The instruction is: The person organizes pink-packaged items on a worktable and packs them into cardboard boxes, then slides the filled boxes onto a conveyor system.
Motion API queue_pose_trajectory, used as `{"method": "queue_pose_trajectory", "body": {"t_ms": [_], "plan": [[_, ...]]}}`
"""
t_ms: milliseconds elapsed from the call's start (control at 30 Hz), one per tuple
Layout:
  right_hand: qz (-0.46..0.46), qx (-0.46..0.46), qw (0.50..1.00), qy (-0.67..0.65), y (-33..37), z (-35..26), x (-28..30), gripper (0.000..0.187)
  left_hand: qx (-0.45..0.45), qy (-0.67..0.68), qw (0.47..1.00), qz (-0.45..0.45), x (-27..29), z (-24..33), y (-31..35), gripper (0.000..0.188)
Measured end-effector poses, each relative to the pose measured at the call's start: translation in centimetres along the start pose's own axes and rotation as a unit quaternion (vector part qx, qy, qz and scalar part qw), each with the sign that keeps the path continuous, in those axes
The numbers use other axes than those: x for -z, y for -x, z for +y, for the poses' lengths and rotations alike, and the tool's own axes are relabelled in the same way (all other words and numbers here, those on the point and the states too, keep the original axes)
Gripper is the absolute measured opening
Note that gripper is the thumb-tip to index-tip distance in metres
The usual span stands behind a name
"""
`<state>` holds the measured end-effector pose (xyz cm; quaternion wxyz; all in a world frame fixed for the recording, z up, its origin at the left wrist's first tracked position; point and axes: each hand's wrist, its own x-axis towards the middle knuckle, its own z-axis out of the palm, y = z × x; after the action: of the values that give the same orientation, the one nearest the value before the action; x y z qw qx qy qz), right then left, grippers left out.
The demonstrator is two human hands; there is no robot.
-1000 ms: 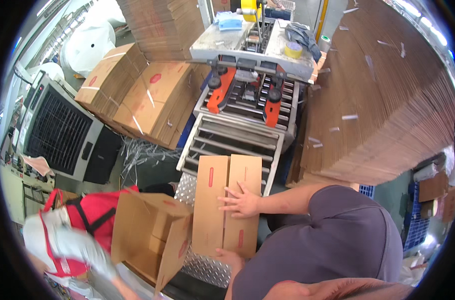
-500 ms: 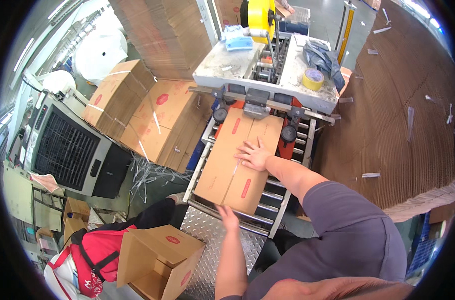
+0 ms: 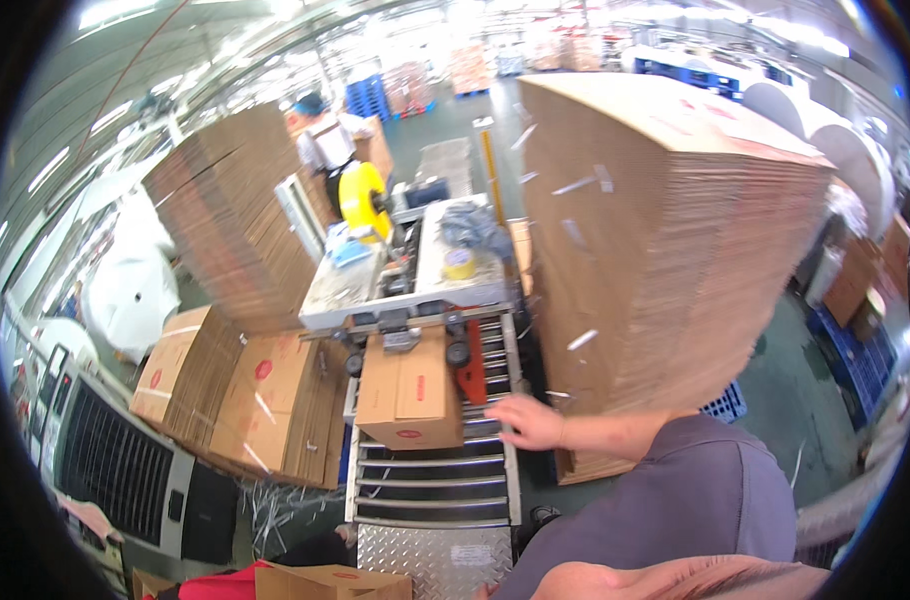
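Note:
A closed brown carton [image 3: 405, 395] with red print lies on the roller conveyor [image 3: 430, 490], its far end under the carton sealing machine [image 3: 415, 283]. My right hand [image 3: 527, 422] is to the right of the carton, above the conveyor's right side rail. Its fingers are stretched out, apart from the carton, and hold nothing. Of my left hand [image 3: 485, 590] just a sliver shows at the lower edge, by the metal tread plate [image 3: 425, 553]; its fingers are mostly hidden.
A tall stack of flat cardboard [image 3: 635, 270] rises on the right. Bundled flat cartons [image 3: 260, 400] stand left of the conveyor, with loose straps [image 3: 280, 510] on the floor. An open carton [image 3: 335, 580] is near the lower edge. Another person [image 3: 330, 140] stands beyond the machine.
The carton has moved away from me, farther under the machine. My right hand has come off its top to the right; my left hand has dropped almost out of view. The view has tilted up.

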<state>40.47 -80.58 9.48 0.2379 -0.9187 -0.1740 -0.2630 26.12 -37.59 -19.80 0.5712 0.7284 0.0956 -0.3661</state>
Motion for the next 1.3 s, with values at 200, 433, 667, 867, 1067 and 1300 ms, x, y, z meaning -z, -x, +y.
{"method": "queue_pose_trajectory", "body": {"t_ms": [200,433,667,867,1067,1300], "plan": [[0.305,0.094,0.834,0.451,-6.2,-9.3,31.2,0.063,-0.105,-0.116,0.987,0.02,5.3,-3.1,1.6,0.039],[0.194,-0.177,0.793,0.55,-2.2,-10.8,43.8,0.048,-0.029,-0.151,0.986,-0.058,7.3,-4.8,3.2,0.039],[0.258,0.352,0.757,0.487,-7.4,-31.1,31.7,0.018,-0.166,-0.18,0.96,0.135,10.2,-6.0,12.2,0.06],[0.167,0.594,0.752,0.233,-9.1,-44.9,22.9,0.026,-0.344,-0.326,0.808,0.351,5.3,5.5,26.5,0.093],[0.214,0.305,0.928,-0.035,-14.8,-38.5,19.5,0.06,-0.246,-0.483,0.635,0.551,5.7,10.8,43.0,0.073],[0.192,0.185,0.947,-0.177,-12.6,-25.2,0.8,0.054,-0.121,-0.469,0.682,0.548,8.4,6.2,50.7,0.037]]}}
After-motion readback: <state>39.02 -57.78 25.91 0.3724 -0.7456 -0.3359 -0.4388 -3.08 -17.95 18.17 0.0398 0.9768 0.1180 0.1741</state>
